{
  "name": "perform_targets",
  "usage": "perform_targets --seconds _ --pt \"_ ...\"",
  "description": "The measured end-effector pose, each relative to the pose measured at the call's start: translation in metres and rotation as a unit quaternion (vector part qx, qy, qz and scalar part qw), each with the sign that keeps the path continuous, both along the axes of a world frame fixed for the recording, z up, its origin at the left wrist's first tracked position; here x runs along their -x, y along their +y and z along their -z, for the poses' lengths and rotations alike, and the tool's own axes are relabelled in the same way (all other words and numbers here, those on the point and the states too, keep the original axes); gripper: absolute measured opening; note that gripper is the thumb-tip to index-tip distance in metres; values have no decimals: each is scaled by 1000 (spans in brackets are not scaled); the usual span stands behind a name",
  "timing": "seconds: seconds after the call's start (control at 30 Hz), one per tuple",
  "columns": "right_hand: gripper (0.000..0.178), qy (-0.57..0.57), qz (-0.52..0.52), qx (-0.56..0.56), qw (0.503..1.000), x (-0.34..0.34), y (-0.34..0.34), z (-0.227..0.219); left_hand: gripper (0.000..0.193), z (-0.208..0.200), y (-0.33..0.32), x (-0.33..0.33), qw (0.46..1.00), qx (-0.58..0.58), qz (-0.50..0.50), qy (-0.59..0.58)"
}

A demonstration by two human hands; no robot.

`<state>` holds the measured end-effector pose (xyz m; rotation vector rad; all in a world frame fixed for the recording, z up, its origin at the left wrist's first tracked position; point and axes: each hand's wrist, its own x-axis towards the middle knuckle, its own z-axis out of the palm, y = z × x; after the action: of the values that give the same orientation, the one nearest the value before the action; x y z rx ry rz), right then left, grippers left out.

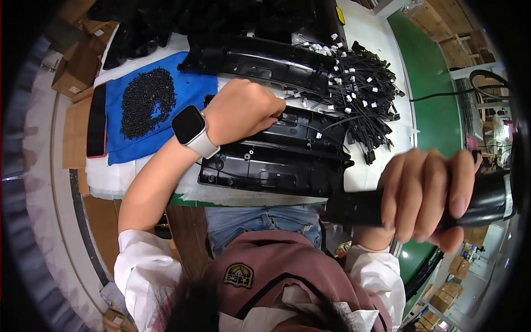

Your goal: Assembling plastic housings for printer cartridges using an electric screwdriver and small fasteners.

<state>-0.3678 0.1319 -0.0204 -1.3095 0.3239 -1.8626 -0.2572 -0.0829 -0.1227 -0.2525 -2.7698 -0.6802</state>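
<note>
My left hand [243, 110], with a watch [188, 125] on its wrist, is over the black plastic panels. Its fingers are curled and pinched together at the far panel [310, 126] of the nearer pair; what they hold is hidden. A thin black cable runs over that panel just right of the fingers. The nearest panel [271, 169] lies along the front of the table. Raised at the right, my right hand [423, 196] wraps round a thick black cylindrical tool [354, 208] that looks like an electric screwdriver. Its working tip cannot be made out.
Many small black screws [145, 105] lie on a blue cloth [193, 83] at the left, beside a red-edged dark phone [97, 122]. Black cables with white connectors [368, 83] are heaped at the right. Another panel [249, 61] and dark parts [221, 16] lie farther back.
</note>
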Motion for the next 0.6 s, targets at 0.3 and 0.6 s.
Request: perform_targets --seconds 0.3,0.6 --pt "38 132 222 -145 955 11 -67 12 15 6 -3 -2 998 -44 -27 -48" --pt "36 148 112 -130 974 24 -89 39 11 2 -3 -2 994 -54 -37 -90"
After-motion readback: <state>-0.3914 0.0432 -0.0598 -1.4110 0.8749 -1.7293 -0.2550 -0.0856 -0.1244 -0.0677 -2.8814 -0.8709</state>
